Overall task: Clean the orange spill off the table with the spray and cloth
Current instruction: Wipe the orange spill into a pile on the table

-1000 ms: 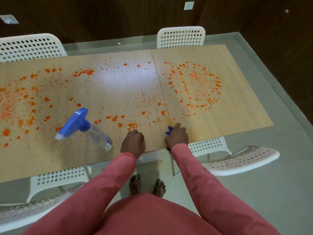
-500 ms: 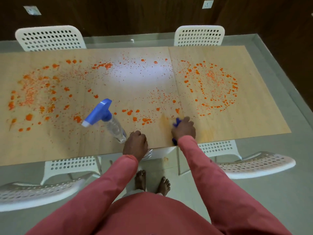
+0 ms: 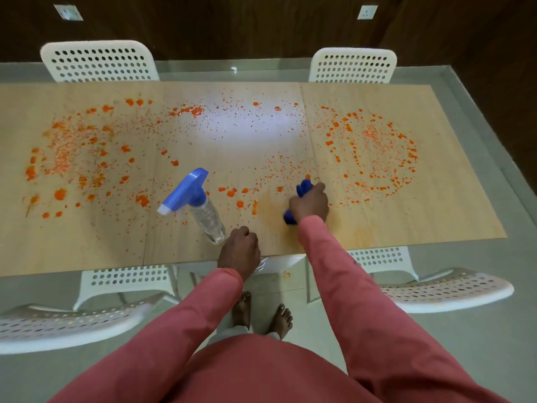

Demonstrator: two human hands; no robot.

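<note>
Our right hand (image 3: 309,203) grips a bunched blue cloth (image 3: 303,187), pressed on the table (image 3: 436,199); cloth pokes out beyond the fingers and at the wrist side. Our left hand (image 3: 239,253) sits curled at the near table edge, holding nothing we can see. Spray bottle (image 3: 200,205), blue trigger head, clear body, stands just beyond the left hand, apart from the cloth. Orange spill (image 3: 372,152) speckles the wood on both sides of the cloth; a smeared faint patch lies just left of the cloth. White perforated chairs (image 3: 98,62) surround the table. Dark wood wall behind, pale floor, bare feet below.
</note>
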